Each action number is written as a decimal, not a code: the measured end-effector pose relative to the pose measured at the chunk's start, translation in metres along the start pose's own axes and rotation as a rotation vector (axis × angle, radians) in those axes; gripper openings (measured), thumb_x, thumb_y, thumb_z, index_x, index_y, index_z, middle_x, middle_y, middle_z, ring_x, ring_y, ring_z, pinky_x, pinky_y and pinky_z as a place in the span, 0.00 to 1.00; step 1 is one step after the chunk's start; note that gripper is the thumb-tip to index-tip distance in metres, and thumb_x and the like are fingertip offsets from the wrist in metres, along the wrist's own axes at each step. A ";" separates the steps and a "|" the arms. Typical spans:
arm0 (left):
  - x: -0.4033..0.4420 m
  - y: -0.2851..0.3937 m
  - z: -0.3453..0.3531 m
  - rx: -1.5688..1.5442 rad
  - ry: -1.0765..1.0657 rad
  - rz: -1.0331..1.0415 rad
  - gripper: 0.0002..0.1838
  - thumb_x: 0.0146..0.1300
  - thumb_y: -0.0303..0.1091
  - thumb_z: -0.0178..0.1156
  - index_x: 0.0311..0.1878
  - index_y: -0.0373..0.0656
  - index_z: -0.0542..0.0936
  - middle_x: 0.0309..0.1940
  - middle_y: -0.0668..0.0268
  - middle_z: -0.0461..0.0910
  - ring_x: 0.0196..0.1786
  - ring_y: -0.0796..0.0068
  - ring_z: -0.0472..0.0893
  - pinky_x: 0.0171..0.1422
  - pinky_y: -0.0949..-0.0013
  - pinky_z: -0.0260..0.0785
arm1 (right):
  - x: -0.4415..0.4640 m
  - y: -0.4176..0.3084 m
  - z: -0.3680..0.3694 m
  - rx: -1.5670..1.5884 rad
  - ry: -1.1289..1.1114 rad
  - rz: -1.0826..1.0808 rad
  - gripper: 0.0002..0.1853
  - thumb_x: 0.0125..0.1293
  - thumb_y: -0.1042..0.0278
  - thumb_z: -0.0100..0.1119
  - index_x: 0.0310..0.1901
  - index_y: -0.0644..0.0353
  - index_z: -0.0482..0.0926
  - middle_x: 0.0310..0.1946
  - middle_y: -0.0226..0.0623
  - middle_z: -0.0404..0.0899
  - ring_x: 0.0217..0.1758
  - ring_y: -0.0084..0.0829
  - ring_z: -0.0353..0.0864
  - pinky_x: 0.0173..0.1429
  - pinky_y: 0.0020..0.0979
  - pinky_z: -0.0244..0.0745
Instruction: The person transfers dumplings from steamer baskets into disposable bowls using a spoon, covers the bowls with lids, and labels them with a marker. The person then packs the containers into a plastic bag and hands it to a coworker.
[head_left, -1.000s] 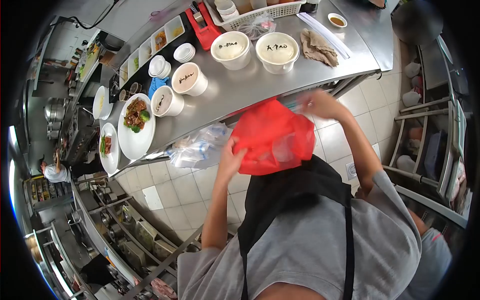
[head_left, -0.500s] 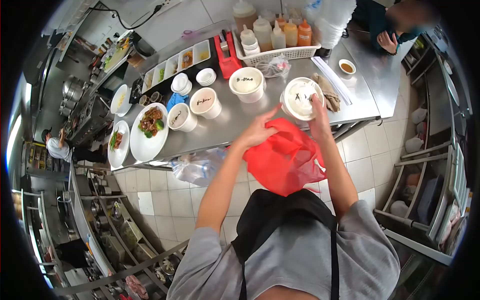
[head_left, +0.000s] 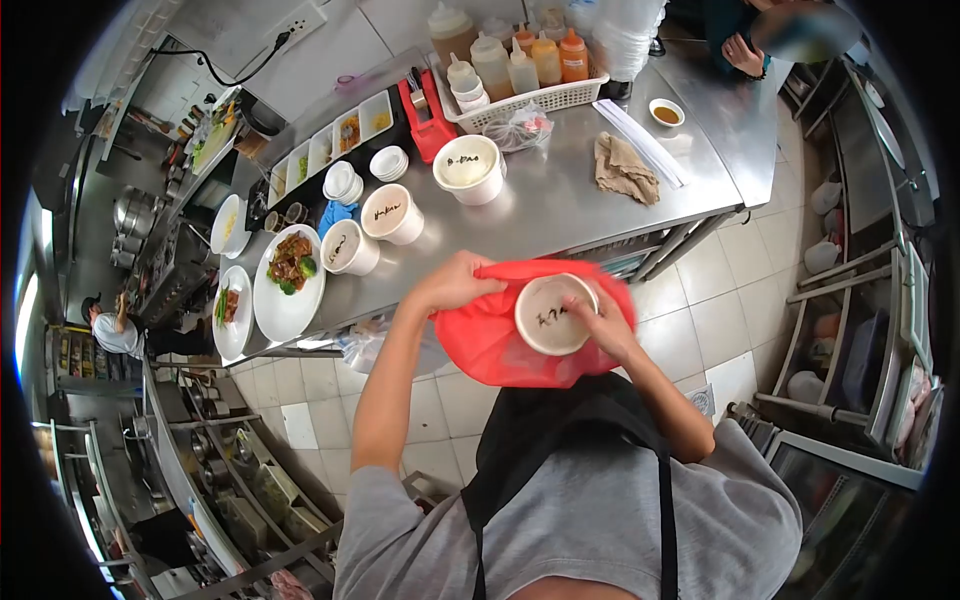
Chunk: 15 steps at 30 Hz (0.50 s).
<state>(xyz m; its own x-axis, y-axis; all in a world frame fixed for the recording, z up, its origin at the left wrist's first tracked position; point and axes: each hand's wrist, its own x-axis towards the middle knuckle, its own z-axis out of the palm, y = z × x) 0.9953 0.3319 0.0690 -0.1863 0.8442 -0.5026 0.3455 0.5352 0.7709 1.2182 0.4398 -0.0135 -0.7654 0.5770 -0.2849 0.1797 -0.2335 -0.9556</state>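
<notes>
My left hand (head_left: 462, 282) grips the edge of a red plastic bag (head_left: 480, 340) in front of the steel counter. A white lidded tub (head_left: 545, 338) with black writing is in the mouth of the bag, and my right hand (head_left: 600, 325) holds it by the rim. On the counter stand another large marked tub (head_left: 468, 170) and two smaller marked tubs, one (head_left: 392, 213) beside the other (head_left: 350, 248). To their left lies an oval plate of meat and broccoli (head_left: 291, 263).
Squeeze bottles fill a white basket (head_left: 560, 97) at the back. A brown cloth (head_left: 625, 168), a sauce dish (head_left: 666, 113) and a red dispenser (head_left: 427, 120) are on the counter. One person (head_left: 742, 55) is at the upper right, another (head_left: 112, 330) far left.
My right hand has taken the large tub off the counter and brought it down into the opening of the red bag. My left hand has moved left and down with the bag's edge.
</notes>
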 end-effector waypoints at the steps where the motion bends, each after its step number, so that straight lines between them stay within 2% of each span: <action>1: -0.003 0.001 0.001 0.074 -0.038 -0.004 0.15 0.59 0.31 0.56 0.47 0.36 0.79 0.35 0.67 0.81 0.35 0.84 0.76 0.42 0.74 0.70 | -0.001 -0.001 -0.005 -0.148 0.099 -0.041 0.25 0.62 0.57 0.58 0.57 0.60 0.69 0.48 0.41 0.75 0.51 0.33 0.74 0.55 0.31 0.68; 2: -0.006 0.004 0.003 0.148 -0.073 -0.005 0.15 0.57 0.29 0.55 0.47 0.36 0.79 0.35 0.67 0.81 0.35 0.83 0.77 0.42 0.74 0.71 | -0.002 -0.007 -0.008 -0.299 0.199 -0.084 0.26 0.61 0.57 0.59 0.58 0.60 0.68 0.48 0.41 0.75 0.52 0.34 0.73 0.56 0.31 0.67; 3: -0.012 0.022 0.013 0.138 -0.008 0.082 0.16 0.54 0.26 0.54 0.47 0.36 0.79 0.33 0.66 0.81 0.35 0.82 0.77 0.43 0.73 0.71 | -0.011 -0.020 -0.006 -0.575 0.324 -0.224 0.27 0.60 0.57 0.60 0.57 0.61 0.68 0.49 0.45 0.74 0.52 0.35 0.72 0.55 0.33 0.67; 5: 0.005 0.028 0.052 -0.177 0.134 0.240 0.20 0.52 0.29 0.55 0.51 0.35 0.77 0.31 0.59 0.82 0.33 0.76 0.80 0.38 0.70 0.72 | -0.006 0.003 -0.004 -0.615 0.183 -0.359 0.25 0.58 0.59 0.60 0.55 0.62 0.69 0.51 0.49 0.73 0.53 0.41 0.73 0.54 0.37 0.69; 6: 0.017 0.033 0.076 -0.080 0.203 0.435 0.23 0.52 0.29 0.56 0.54 0.36 0.75 0.35 0.53 0.82 0.36 0.72 0.81 0.41 0.68 0.72 | -0.004 0.012 -0.003 -0.635 0.110 -0.426 0.25 0.57 0.60 0.61 0.54 0.62 0.70 0.51 0.50 0.73 0.54 0.44 0.73 0.53 0.38 0.70; 7: 0.015 0.050 0.098 -0.070 0.111 0.417 0.24 0.52 0.31 0.57 0.55 0.36 0.75 0.39 0.49 0.81 0.37 0.70 0.81 0.42 0.68 0.72 | -0.006 0.014 -0.002 -0.384 -0.134 -0.043 0.21 0.58 0.67 0.57 0.53 0.63 0.71 0.50 0.48 0.74 0.54 0.42 0.73 0.50 0.39 0.71; 8: 0.013 0.057 0.118 -0.055 -0.047 0.495 0.25 0.55 0.33 0.59 0.58 0.39 0.72 0.41 0.52 0.81 0.42 0.69 0.81 0.48 0.68 0.72 | -0.007 0.016 0.004 -0.187 -0.214 0.114 0.20 0.58 0.67 0.57 0.53 0.63 0.72 0.50 0.48 0.74 0.54 0.42 0.73 0.50 0.39 0.71; 9: -0.005 0.077 0.128 0.196 -0.126 0.522 0.32 0.55 0.38 0.62 0.64 0.41 0.66 0.42 0.50 0.80 0.44 0.61 0.80 0.51 0.66 0.70 | -0.011 0.016 0.008 -0.016 -0.219 0.163 0.20 0.58 0.67 0.56 0.53 0.63 0.72 0.50 0.48 0.75 0.53 0.42 0.74 0.50 0.38 0.72; 10: -0.026 0.093 0.125 0.242 -0.333 0.534 0.35 0.58 0.39 0.61 0.68 0.43 0.59 0.49 0.48 0.75 0.50 0.57 0.77 0.56 0.65 0.68 | -0.011 0.013 0.009 0.086 -0.190 0.151 0.20 0.58 0.67 0.56 0.53 0.63 0.72 0.50 0.48 0.75 0.53 0.42 0.74 0.50 0.38 0.72; 12: -0.054 0.090 0.107 0.047 -0.098 0.932 0.35 0.59 0.37 0.58 0.69 0.45 0.58 0.51 0.53 0.75 0.49 0.54 0.77 0.55 0.61 0.68 | -0.006 0.000 0.000 0.205 -0.128 0.113 0.20 0.59 0.68 0.56 0.52 0.64 0.72 0.49 0.47 0.75 0.53 0.41 0.74 0.50 0.38 0.72; 13: -0.060 0.075 0.084 -0.093 0.052 0.812 0.34 0.60 0.36 0.57 0.69 0.44 0.57 0.56 0.55 0.71 0.55 0.58 0.74 0.60 0.62 0.64 | -0.002 -0.007 -0.007 0.221 -0.104 0.098 0.19 0.59 0.68 0.56 0.52 0.64 0.72 0.49 0.47 0.75 0.52 0.41 0.74 0.50 0.38 0.72; 15: -0.038 0.059 0.034 -0.220 0.470 0.725 0.29 0.63 0.30 0.51 0.68 0.41 0.58 0.65 0.61 0.62 0.67 0.69 0.62 0.70 0.64 0.53 | 0.000 -0.018 -0.021 0.235 -0.062 0.068 0.19 0.59 0.68 0.55 0.52 0.64 0.72 0.48 0.47 0.75 0.52 0.41 0.74 0.49 0.38 0.72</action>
<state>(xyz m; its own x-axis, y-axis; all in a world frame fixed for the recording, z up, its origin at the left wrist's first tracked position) 1.0543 0.3300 0.1205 -0.3651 0.8769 0.3127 0.3495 -0.1823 0.9191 1.2277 0.4603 0.0017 -0.7943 0.5063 -0.3359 0.0888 -0.4502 -0.8885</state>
